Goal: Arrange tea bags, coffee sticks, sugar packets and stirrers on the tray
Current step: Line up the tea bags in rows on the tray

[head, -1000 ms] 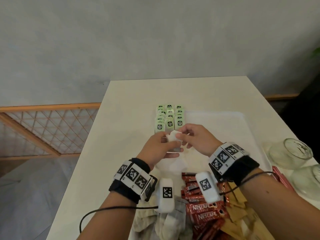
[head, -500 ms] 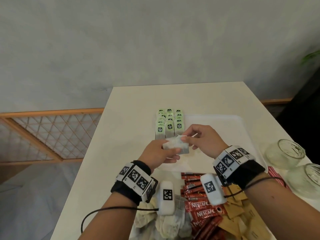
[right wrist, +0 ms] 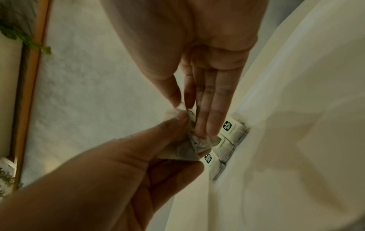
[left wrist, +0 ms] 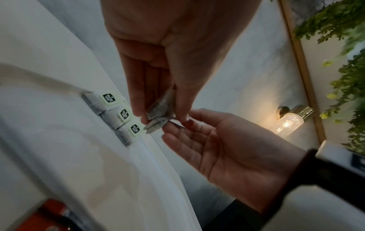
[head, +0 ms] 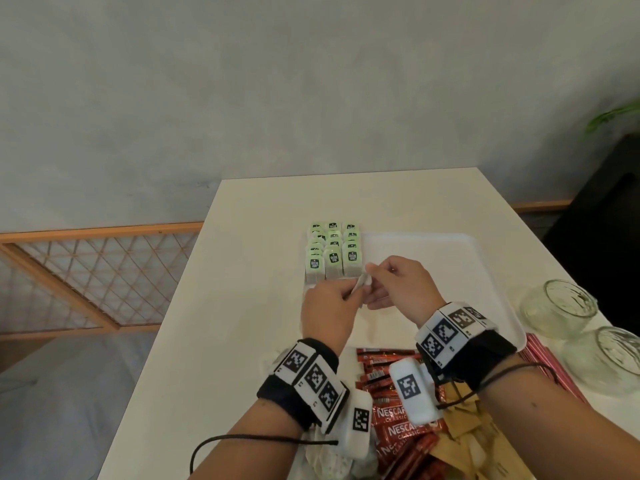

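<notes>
Both hands hold one grey-white tea bag (head: 362, 285) just above the white tray (head: 443, 251). My left hand (head: 349, 292) pinches its body (left wrist: 160, 112) between thumb and fingers. My right hand (head: 372, 271) pinches its top end between thumb and forefinger (right wrist: 181, 104), the other fingers straight. Directly beyond the hands, rows of tea bags with green tags (head: 333, 252) lie in the tray's far left corner (left wrist: 114, 109). Red Nescafe coffee sticks (head: 391, 424), brown sugar packets (head: 460, 441) and loose tea bags (head: 332, 459) are heaped at the near end under my wrists.
Pink striped stirrers (head: 550, 365) lie right of the tray, beside two glass jars (head: 561, 306) (head: 609, 358) near the table's right edge. The white table (head: 242, 306) ends at a grey wall; a wooden lattice rail stands to its left.
The tea bag has turned from face-on to nearly edge-on between the hands. Both hands have stayed just in front of the green-tagged rows.
</notes>
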{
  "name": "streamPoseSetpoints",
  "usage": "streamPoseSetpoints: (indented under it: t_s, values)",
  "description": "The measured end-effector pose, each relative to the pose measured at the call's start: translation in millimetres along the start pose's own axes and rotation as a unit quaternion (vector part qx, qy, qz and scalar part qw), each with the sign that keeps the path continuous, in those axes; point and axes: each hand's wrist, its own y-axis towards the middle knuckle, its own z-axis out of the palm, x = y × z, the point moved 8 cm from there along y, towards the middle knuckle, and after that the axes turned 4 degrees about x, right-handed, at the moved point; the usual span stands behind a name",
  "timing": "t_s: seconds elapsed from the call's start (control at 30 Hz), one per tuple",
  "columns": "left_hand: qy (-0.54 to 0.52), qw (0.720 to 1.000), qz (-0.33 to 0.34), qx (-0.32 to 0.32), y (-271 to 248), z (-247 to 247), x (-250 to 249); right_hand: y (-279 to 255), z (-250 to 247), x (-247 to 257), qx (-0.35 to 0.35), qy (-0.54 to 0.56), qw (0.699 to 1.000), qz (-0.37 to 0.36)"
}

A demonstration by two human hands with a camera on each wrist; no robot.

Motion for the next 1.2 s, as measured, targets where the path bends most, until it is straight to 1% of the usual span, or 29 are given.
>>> streamPoseSetpoints:
  t_s: [0.07,0.13,0.2,0.3,0.33,0.47,0.57,0.63,0.73,0.9,1.03,1.2]
  values:
    - [-0.013,1.0,-0.008,-0.006,1.3,0.0,4.1,-1.6,3.1,-0.6,0.022,0.026,0.999,0.019]
    - [-0.026,0.999,-0.027,-0.007,5.2,-0.3,15.0,-1.8,3.9,-1.5,0.041,0.017,0.999,0.024]
    - [-0.058,0.996,-0.064,-0.001,8.1,0.3,26.4,0.8,-1.1,-3.5,0.036,-0.025,0.999,0.015]
    - [-0.116,0.986,-0.115,0.018,11.2,2.8,40.2,9.4,-12.2,-7.6,0.012,-0.128,0.992,-0.01]
    - [-0.133,0.983,-0.123,0.028,11.9,5.3,43.9,12.4,-12.3,-9.9,0.018,-0.148,0.989,-0.014]
    - [-0.183,0.97,-0.151,0.056,13.8,13.1,56.5,26.7,-1.6,-21.7,0.054,-0.168,0.984,-0.009]
    - [-0.197,0.961,-0.188,0.04,16.9,7.1,71.8,42.7,5.4,-31.4,0.068,-0.183,0.981,0.007]
    - [-0.201,0.957,-0.206,0.023,20.8,-2.4,81.9,55.9,7.2,-36.7,0.063,-0.211,0.975,0.015]
    - [-0.203,0.955,-0.216,-0.002,28.3,-21.0,91.3,79.5,9.4,-33.6,0.043,-0.28,0.959,-0.003]
    - [-0.231,0.949,-0.216,-0.024,41.2,-39.5,97.8,104.1,22.2,-17.3,0.032,-0.329,0.943,-0.041]
    - [-0.237,0.946,-0.219,-0.029,45.2,-43.2,103.1,114.3,31.5,-14.3,0.042,-0.335,0.94,-0.052]
    - [-0.246,0.943,-0.221,-0.032,42.2,-42.5,111.0,120.0,32.1,-11.9,0.023,-0.335,0.94,-0.068]
